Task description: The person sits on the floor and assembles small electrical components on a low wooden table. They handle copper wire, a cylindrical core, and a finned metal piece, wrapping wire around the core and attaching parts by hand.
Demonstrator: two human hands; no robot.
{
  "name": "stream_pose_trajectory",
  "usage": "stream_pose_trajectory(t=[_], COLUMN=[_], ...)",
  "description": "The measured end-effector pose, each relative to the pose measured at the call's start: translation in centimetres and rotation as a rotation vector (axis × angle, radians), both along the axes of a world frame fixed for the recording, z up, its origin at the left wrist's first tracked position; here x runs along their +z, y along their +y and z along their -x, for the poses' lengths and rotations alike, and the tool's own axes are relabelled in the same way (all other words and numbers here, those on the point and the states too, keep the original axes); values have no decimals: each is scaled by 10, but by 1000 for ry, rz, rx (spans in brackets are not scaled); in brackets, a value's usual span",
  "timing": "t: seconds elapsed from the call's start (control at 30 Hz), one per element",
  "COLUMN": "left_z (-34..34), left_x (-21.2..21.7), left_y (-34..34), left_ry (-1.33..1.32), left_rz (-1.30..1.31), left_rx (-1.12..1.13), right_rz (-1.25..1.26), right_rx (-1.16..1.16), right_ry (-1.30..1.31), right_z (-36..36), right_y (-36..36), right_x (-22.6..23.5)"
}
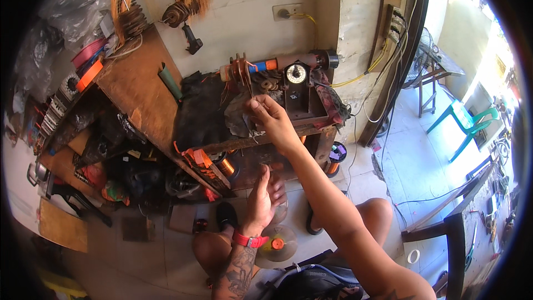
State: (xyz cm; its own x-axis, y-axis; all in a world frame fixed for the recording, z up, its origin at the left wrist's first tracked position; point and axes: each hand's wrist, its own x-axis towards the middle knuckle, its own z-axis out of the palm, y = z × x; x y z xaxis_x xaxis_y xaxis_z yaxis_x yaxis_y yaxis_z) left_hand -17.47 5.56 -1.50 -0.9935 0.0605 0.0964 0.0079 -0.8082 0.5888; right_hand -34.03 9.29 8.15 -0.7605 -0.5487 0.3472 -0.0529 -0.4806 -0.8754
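The worn brown wooden bench (133, 86) carries a hand-cranked coil winder with a round white dial (296, 74). The right hand (272, 118) pinches thin copper wire (248, 86) just below its spindle; if pulled sideways, I think it may snap. The left hand (262, 197) is open, near an orange copper wire spool (226, 165).

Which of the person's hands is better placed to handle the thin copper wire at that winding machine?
The right hand. Its fingers are pinched high up just below the winding machine, right at the wire. The left hand hangs lower, near the copper wire spool under the bench.
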Motion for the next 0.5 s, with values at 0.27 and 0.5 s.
stream_pose_trajectory(t=[0.27, 0.5], left_z=[2, -14], left_x=[3, -17], left_y=[27, 15], left_ry=[-197, -256], left_rz=[622, 976], left_rx=[549, 719], right_rz=[78, 89], right_rx=[187, 197], right_ry=[-184, -261], right_z=[-11, -7], right_y=[5, 7], right_x=[8, 2])
